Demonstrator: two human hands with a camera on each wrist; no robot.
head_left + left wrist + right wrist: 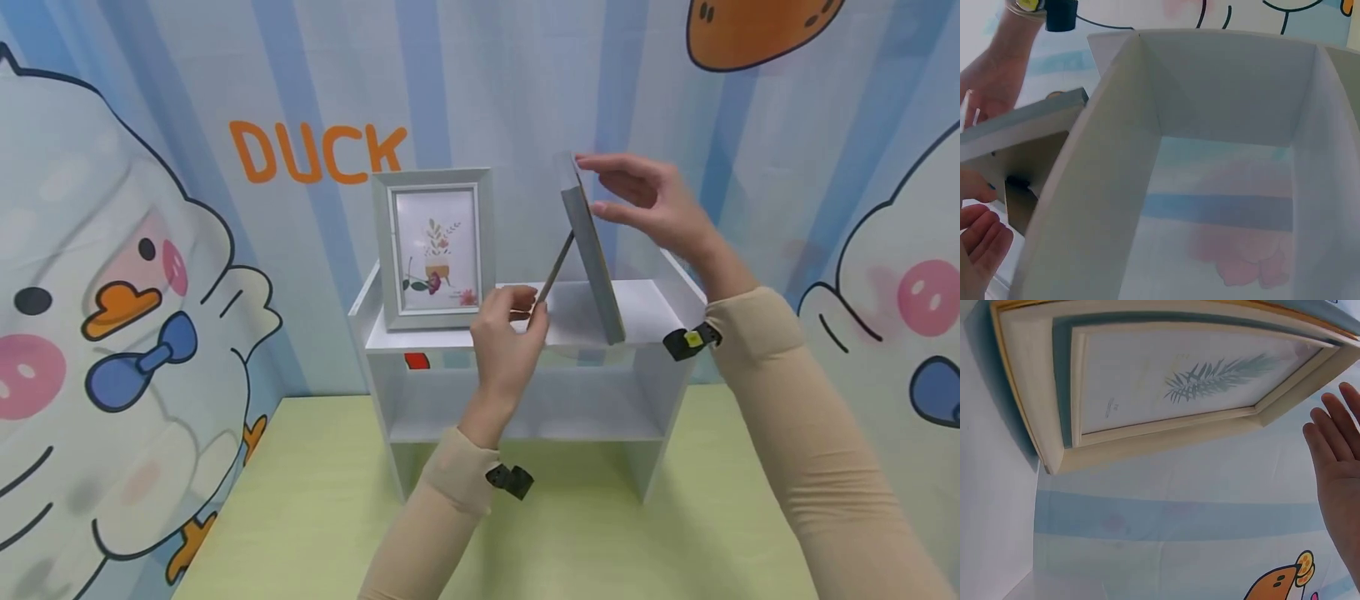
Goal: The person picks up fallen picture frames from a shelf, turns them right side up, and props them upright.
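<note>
A grey picture frame (pixel 595 262) stands tilted and nearly edge-on on the right of the white shelf's top, its back leg (pixel 557 268) swung out to the left. My left hand (pixel 510 333) pinches the lower end of that leg between thumb and fingers. Beside the frame's upper edge is my right hand (pixel 648 196), fingers extended, fingertips at or very near the edge. The right wrist view shows the frame's front, with a print of a green leaf (pixel 1210 381) inside a pale border. In the left wrist view the leg (pixel 1019 206) hangs from the frame's back.
A second picture frame (pixel 435 250) with a potted-plant print stands upright on the left of the shelf top. The small white shelf unit (pixel 525 425) has raised sides and rests on a yellow-green surface (pixel 570 542). Behind hangs a striped duck curtain (pixel 517 83).
</note>
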